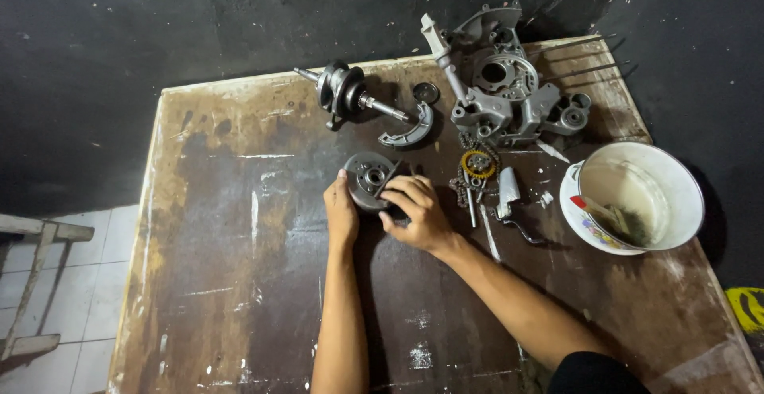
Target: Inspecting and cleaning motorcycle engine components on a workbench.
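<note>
Though greasy and dull grey, looks like solid metal: the round clutch drum (368,179), likely heavy, stiff and slick, best taken by the outer rim rather than the toothed centre. Lies flat on the worn wooden table (239,282), just below the crankshaft (348,91) and curved brake shoe (407,130), well left of the white bowl (637,195). Braced on its left edge by the left hand (342,215), fingers together, flat against the rim. Covered on its lower right edge by the right hand (418,211), fingers curled down over something dark; cannot tell whether clamped or merely resting. Just right of the drum: chain and yellow-ringed sprocket (476,165), below the grey engine casing (505,83).
</note>
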